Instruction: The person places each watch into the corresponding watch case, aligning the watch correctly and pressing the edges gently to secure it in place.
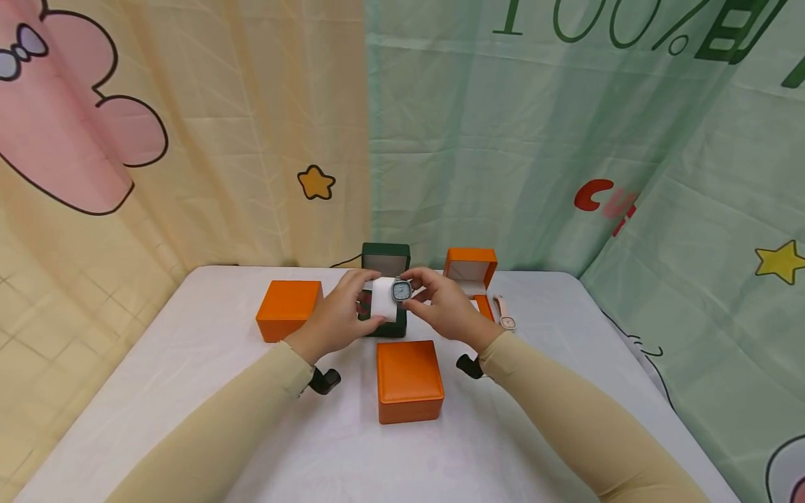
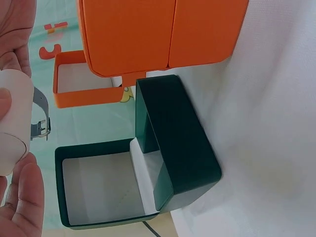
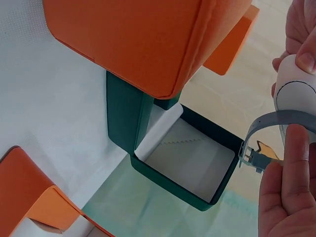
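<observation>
Above the open green watch box (image 1: 393, 328), my left hand (image 1: 339, 309) grips a white watch pillow (image 1: 382, 299), thumb below and fingers on top. My right hand (image 1: 443, 305) pinches a wristwatch (image 1: 401, 290) with a squarish face at the pillow's right end. In the right wrist view, the watch's grey strap (image 3: 277, 118) bows out in a loop beside the pillow (image 3: 296, 91), with the buckle hanging at its side. The left wrist view shows the green box's lid (image 2: 98, 190) raised, its lining pale.
One closed orange box (image 1: 410, 381) stands in front of the hands, another orange box (image 1: 289, 307) at the left. Behind my right hand is an open orange box (image 1: 470, 260). A pink-strapped watch (image 1: 506, 321) lies beside it on the white-covered table (image 1: 534, 335). Curtains (image 1: 440, 175) hang behind.
</observation>
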A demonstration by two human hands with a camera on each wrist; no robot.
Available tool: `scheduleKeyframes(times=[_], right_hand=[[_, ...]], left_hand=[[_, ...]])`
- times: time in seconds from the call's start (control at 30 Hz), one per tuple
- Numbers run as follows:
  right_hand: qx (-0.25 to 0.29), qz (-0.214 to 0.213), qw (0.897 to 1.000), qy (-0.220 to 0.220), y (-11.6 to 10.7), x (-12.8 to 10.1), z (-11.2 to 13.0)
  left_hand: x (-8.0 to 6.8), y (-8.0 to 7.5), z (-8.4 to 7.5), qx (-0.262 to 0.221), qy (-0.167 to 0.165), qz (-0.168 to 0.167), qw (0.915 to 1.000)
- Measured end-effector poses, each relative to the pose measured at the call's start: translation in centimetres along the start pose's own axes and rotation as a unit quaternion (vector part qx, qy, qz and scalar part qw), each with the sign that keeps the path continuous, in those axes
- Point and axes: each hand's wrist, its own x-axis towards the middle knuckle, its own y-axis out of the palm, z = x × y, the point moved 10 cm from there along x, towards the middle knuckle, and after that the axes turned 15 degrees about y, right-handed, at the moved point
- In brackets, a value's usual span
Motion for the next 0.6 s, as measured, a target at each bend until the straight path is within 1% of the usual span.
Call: scheduleKeyframes(times=[0.3, 0.6], right_hand=[[0.019, 0.016, 1.0, 0.011, 0.05, 0.02, -0.26], [0.076, 0.049, 0.995, 0.03, 0.14, 0.37, -0.57]], left_hand=[[-0.13, 0.1, -0.01, 0.003, 0.004, -0.011, 0.9999], [-0.17, 0.01, -0.26, 0.008, 0.017, -0.015, 0.9997]])
